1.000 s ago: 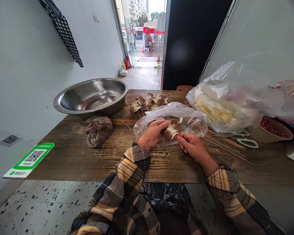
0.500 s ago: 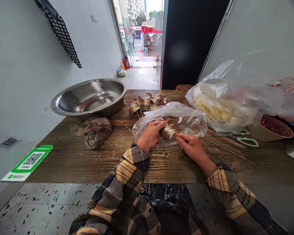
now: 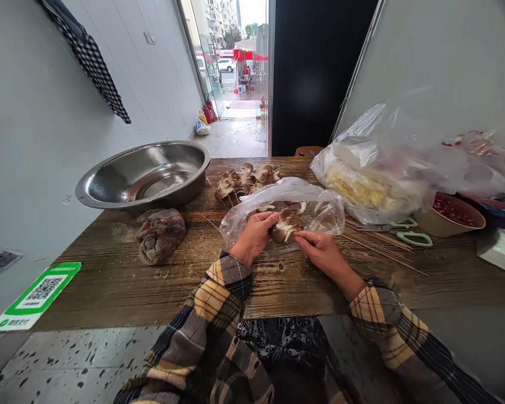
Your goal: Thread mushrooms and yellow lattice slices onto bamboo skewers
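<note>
My left hand and my right hand meet over the wooden table, both closed on a small bunch of brown-capped mushrooms. The bunch sits in front of a clear plastic bag that holds more mushrooms. A thin skewer seems to run from my right fingers towards me, but it is hard to make out. Behind the bag lies a pile of mushrooms on skewers.
A wide steel basin stands at the back left, with a crumpled grey rag before it. To the right are a big plastic bag of pale food, loose bamboo skewers, green-handled scissors and a bowl of red pieces.
My hands have stayed on the mushroom bunch, working it slightly. The camera has turned a little, so everything has slid leftward in view.
</note>
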`<action>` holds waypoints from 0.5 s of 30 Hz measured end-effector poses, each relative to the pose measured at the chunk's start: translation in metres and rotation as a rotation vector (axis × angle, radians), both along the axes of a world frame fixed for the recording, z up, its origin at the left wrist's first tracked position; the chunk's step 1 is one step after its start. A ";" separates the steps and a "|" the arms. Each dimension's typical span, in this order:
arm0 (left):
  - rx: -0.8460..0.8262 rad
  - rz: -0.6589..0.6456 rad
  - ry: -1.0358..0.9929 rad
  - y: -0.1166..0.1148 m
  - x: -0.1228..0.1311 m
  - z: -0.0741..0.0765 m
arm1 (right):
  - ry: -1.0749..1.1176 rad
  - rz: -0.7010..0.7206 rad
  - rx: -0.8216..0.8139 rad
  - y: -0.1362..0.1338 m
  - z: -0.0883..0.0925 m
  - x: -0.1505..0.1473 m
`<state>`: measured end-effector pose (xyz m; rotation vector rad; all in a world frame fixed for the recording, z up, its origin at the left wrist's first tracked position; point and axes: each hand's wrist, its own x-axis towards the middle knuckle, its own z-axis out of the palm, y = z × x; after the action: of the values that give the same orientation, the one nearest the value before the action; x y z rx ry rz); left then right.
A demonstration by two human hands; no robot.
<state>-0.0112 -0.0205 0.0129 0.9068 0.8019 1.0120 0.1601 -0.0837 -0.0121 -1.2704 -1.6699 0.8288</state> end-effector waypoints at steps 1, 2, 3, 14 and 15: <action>-0.002 -0.004 0.012 0.001 -0.001 0.000 | -0.003 0.016 -0.021 0.000 0.001 0.000; -0.001 -0.008 0.025 0.002 -0.002 0.000 | -0.009 0.027 -0.047 -0.001 0.002 0.000; 0.003 -0.011 0.037 0.002 -0.003 0.001 | -0.021 0.033 -0.073 -0.003 0.003 0.001; -0.003 -0.051 0.002 0.004 -0.011 0.003 | -0.172 -0.069 -0.158 -0.078 0.028 0.058; -0.006 -0.027 -0.019 0.005 -0.011 0.003 | -0.186 -0.079 -0.177 -0.088 0.032 0.067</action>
<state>-0.0226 -0.0150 0.0158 0.8992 0.7750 0.9928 0.2267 -0.1714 0.0198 -1.5667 -1.7076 0.8469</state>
